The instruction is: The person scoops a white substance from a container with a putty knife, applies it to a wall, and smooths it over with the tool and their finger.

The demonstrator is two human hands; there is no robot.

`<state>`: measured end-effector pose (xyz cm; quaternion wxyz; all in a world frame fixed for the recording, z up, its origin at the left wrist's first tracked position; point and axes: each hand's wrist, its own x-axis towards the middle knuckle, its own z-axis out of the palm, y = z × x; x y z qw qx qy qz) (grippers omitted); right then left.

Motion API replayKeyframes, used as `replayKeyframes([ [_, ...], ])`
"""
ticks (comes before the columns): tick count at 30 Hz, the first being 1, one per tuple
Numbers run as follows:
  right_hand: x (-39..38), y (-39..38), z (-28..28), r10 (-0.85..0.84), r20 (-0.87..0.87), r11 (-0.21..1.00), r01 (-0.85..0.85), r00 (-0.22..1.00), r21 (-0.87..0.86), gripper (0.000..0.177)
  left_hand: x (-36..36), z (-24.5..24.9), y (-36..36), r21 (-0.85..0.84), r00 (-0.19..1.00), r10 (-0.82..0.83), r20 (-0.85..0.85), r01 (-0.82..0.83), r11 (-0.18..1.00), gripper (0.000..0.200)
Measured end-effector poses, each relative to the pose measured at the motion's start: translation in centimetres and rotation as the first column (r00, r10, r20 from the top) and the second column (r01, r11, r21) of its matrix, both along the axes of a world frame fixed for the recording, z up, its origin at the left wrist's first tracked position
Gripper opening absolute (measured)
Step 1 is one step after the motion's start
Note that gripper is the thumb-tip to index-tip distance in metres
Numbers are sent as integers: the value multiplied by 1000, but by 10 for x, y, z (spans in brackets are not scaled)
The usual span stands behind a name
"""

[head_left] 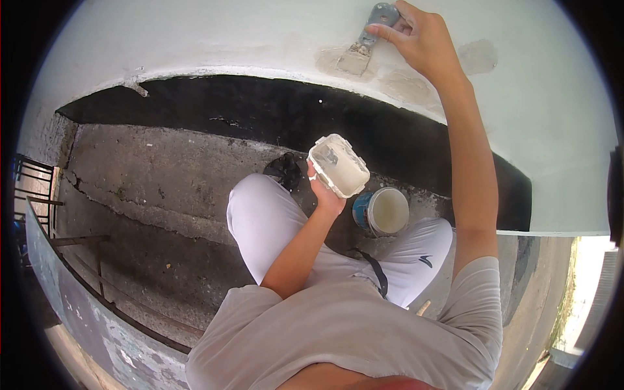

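Note:
My right hand (pixel 416 39) is raised to the pale wall and closed around the grey handle of a putty knife (pixel 365 45). The blade lies against the wall over a beige patch of filler (pixel 331 60), with some lumpy paste near the handle end. Lower down, my left hand (pixel 326 195) holds a white plastic tub (pixel 356 185) from beneath and the side. Whitish paste coats the inside of the tub, and its open top faces up toward me.
A bucket (pixel 370 214) with a blue label stands by my knee, pale inside. Beside my other knee lies a crumpled black bag (pixel 283 170). A black band (pixel 260 107) runs along the wall's foot. At left are a metal railing (pixel 97 286) and a barred gate (pixel 34 188).

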<state>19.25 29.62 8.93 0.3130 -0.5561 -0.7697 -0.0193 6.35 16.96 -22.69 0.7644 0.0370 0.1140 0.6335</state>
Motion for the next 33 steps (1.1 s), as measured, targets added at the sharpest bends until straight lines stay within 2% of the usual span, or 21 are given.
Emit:
replayKeyframes([
  [7,2,4,-2,15,2,999,-16,1000,49,43,-1,1,0,4,1000,-3,-1,3,1000,68],
  [10,3,3,2,-27,19,998,26,999,51,42,-2,2,-1,-27,1000,2,-7,-3,1000,69],
  [13,6,-3,16,-21,-111,994,33,994,103,39,-3,3,-2,7,1000,-7,24,7,1000,69],
  [16,3,-17,29,-28,-41,998,30,999,49,33,-1,0,0,-11,1000,8,-6,-8,1000,69],
  [19,4,-23,23,141,-158,988,-128,977,86,31,-2,0,0,47,1000,-7,8,6,999,69],
  [22,-3,-28,22,63,-119,997,-68,991,-37,31,-2,5,0,-6,1000,15,-14,-15,1000,69],
  [25,-4,-11,3,93,-62,996,-92,994,15,32,-1,0,1,60,1000,-15,18,14,998,68],
  [28,-3,0,0,25,-43,1000,-25,999,1,32,-1,5,0,53,1000,-20,7,20,998,67],
  [31,3,-2,1,59,-103,995,-51,993,83,31,0,6,-2,40,999,-19,37,18,999,68],
  [33,3,-7,0,121,-213,991,-106,969,78,31,2,4,-1,33,999,-14,43,13,999,68],
])
